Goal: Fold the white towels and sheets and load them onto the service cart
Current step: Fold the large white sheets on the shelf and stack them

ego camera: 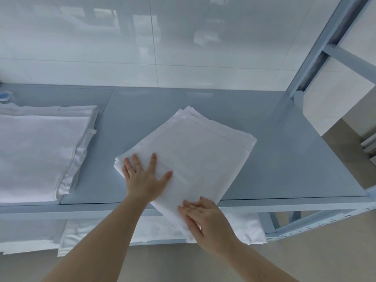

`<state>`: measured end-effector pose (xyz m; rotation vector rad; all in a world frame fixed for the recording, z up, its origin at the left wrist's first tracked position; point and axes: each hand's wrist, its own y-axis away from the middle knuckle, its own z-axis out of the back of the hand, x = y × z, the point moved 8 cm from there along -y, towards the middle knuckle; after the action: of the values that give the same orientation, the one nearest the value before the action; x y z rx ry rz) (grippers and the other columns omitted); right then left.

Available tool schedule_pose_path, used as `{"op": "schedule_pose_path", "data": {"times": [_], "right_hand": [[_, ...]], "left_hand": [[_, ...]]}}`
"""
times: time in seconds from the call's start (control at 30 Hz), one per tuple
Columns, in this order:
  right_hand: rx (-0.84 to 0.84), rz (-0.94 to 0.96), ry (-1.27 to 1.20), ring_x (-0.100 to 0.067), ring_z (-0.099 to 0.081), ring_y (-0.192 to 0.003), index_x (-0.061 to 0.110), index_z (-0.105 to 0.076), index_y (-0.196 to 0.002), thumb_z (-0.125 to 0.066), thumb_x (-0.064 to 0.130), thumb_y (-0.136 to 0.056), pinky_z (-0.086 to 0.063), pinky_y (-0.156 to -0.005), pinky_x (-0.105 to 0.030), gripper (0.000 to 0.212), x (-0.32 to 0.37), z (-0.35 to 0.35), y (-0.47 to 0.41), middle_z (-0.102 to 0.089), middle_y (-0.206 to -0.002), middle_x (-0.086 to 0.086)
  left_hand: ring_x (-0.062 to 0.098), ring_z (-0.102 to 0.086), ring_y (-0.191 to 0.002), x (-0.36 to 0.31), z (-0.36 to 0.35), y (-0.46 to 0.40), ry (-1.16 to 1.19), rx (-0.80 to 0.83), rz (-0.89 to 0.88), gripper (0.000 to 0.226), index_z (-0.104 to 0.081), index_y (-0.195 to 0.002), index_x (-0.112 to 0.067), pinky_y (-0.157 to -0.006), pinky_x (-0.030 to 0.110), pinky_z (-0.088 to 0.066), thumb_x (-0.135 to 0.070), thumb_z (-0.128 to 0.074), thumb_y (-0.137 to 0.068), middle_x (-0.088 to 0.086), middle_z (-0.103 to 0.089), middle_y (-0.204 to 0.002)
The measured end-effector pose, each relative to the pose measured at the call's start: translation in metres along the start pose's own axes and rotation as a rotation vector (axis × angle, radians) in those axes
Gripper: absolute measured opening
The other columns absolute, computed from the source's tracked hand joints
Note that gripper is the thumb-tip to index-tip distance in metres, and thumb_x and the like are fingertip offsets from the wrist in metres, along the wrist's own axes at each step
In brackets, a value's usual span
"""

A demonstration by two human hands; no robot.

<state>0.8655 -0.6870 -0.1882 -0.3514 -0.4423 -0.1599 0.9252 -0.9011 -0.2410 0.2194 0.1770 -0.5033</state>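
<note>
Both hands flat, left hand (145, 180) and right hand (205, 220) pressing folded sheet (195, 157); maybe towel.

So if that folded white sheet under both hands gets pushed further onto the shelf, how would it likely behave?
The folded sheet would probably slide easily, since the grey shelf top looks smooth and glossy. It is likely floppy: its near corner overhangs the shelf edge under the right hand. Its stacked layers may shift apart, as the far edges already look staggered; the left hand presses flat on it.

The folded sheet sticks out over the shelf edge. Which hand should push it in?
Probably the right hand: it lies flat on the folded sheet at the corner overhanging the shelf. The left hand presses the part already on it.
</note>
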Motion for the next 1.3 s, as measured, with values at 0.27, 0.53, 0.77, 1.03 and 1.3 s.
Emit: {"op": "schedule_pose_path", "data": {"times": [0.27, 0.53, 0.77, 1.03, 1.3], "right_hand": [[0.454, -0.050, 0.406, -0.010, 0.005, -0.148, 0.045, -0.006, -0.150, -0.021, 0.060, -0.096, 0.008, -0.118, -0.044, 0.058, -0.089, -0.020, -0.089, 0.002, -0.160, 0.015], [0.430, -0.348, 0.568, -0.012, 0.020, -0.145, 0.047, 0.019, -0.145, 0.014, 0.069, -0.080, 0.017, -0.114, -0.051, 0.069, -0.173, 0.000, -0.108, 0.021, -0.157, 0.016], [0.264, -0.541, 0.505, -0.022, 0.017, -0.147, 0.040, 0.011, -0.149, 0.009, 0.066, -0.084, 0.019, -0.111, -0.056, 0.070, -0.145, -0.011, -0.094, 0.015, -0.159, 0.010], [0.246, -0.585, 0.386, -0.031, 0.023, -0.144, 0.023, 0.012, -0.151, -0.003, 0.048, -0.099, 0.018, -0.115, -0.049, 0.060, -0.077, -0.037, -0.071, 0.019, -0.158, -0.007], [-0.009, -0.502, -0.076, -0.017, -0.027, -0.142, 0.017, -0.044, -0.142, -0.044, 0.024, -0.101, -0.021, -0.111, -0.015, 0.042, -0.129, 0.056, -0.003, -0.025, -0.156, -0.002]], "left_hand": [[0.037, 0.015, -0.145, 0.013, 0.003, -0.028, -0.048, -0.048, -0.077, 0.099, 0.006, -0.146, -0.054, -0.116, 0.047, 0.011, -0.095, 0.002, -0.056, 0.014, 0.007, -0.160], [0.033, 0.018, -0.145, 0.013, 0.010, -0.057, -0.108, 0.038, -0.151, 0.096, 0.012, -0.144, -0.054, -0.118, 0.045, 0.012, -0.093, 0.008, -0.057, 0.010, 0.013, -0.161], [0.037, 0.004, -0.147, -0.029, 0.025, -0.054, -0.202, 0.054, -0.127, 0.057, -0.009, -0.154, -0.031, -0.117, 0.051, 0.008, -0.050, -0.016, -0.101, 0.016, -0.004, -0.161], [0.022, 0.014, -0.148, -0.078, -0.014, 0.011, -0.037, -0.034, -0.255, 0.057, 0.001, -0.152, -0.040, -0.119, 0.042, 0.008, -0.053, -0.003, -0.097, -0.002, 0.006, -0.162], [0.026, -0.006, -0.149, -0.077, 0.010, 0.001, -0.115, -0.103, -0.383, 0.056, -0.028, -0.151, -0.029, -0.120, 0.043, -0.003, -0.050, -0.019, -0.100, 0.003, -0.018, -0.160]]}}
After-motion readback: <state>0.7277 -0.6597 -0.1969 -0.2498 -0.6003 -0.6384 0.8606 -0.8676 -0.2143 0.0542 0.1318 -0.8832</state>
